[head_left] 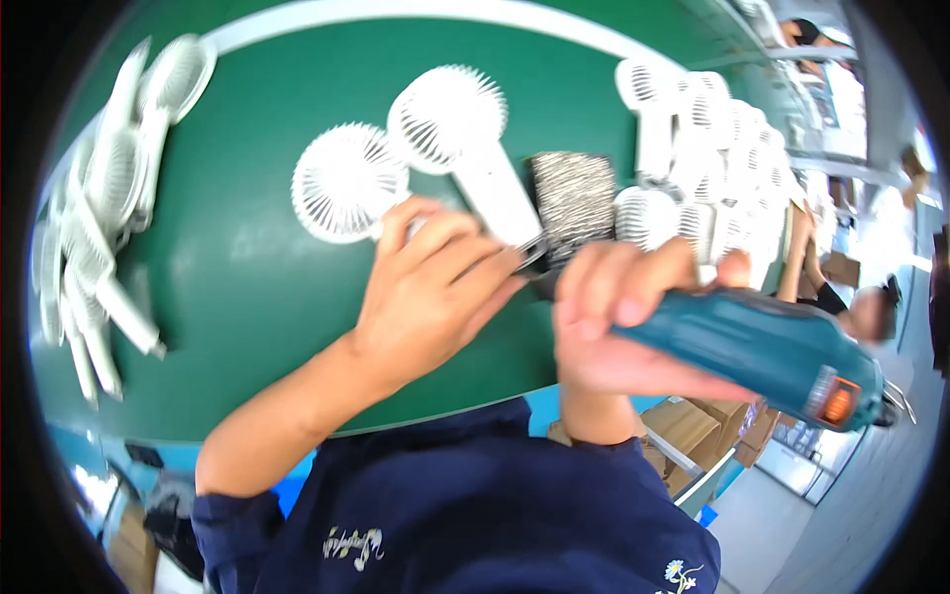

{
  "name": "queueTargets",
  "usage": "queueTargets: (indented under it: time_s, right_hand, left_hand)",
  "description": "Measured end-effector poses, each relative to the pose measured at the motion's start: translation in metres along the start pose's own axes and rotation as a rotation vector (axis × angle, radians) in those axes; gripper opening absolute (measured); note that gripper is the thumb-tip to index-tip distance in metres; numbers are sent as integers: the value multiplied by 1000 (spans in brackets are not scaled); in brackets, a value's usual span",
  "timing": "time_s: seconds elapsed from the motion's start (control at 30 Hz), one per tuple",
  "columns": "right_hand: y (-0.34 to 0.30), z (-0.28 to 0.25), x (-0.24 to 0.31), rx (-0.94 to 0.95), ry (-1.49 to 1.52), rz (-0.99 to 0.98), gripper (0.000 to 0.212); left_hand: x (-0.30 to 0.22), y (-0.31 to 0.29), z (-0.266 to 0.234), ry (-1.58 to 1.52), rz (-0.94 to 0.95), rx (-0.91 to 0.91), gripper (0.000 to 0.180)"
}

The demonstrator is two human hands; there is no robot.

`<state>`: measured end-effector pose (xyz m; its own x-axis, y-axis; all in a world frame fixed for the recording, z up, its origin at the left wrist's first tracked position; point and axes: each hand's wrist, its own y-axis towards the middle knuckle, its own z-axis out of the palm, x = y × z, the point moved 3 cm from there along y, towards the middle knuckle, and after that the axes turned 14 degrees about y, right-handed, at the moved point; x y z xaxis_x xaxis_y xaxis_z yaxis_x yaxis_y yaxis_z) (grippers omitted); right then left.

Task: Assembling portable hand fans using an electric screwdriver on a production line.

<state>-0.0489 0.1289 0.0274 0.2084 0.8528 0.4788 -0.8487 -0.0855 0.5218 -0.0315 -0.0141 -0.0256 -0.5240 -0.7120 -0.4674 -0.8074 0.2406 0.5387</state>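
Note:
My left hand [426,282] is closed, its fingertips at the lower end of a white handheld fan [495,193] whose round grille points away from me. A second white handheld fan [346,183] lies just left of it, its lower part hidden by my left hand. My right hand [623,317] grips a teal electric screwdriver [752,346], held nearly level with its nose toward my left fingertips. Its tip is blurred, so I cannot tell whether it touches the fan. Beside the fan's handle sits a dark block covered with small metallic pieces [574,193], possibly screws.
A heap of white handheld fans [109,198] lies at the table's left side. Rows of more fans [708,148] fill the right side. A white strip [445,10] edges the green table [247,287] at the back. Cardboard boxes [693,436] stand below; another person's arm [800,252] shows far right.

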Motion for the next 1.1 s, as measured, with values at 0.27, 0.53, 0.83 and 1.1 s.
queueTargets:
  time_s: [0.27, 0.53, 0.83, 1.1]
  right_hand:
    - [-13, -7, -5, -181, 57, -110, 80]
    - [-12, 1, 17, -355, 169, -165, 80]
    - [-7, -6, 13, -455, 146, -96, 83]
    - [-29, 1, 6, -763, 233, -278, 67]
  left_hand:
    - [-6, -3, -15, -12, 26, 80, 24]
    - [-2, -33, -7, -878, -606, 206, 14]
    - [3, -36, 7, -911, -808, 138, 13]
    - [-24, -76, 9, -1519, -1289, 114, 20]
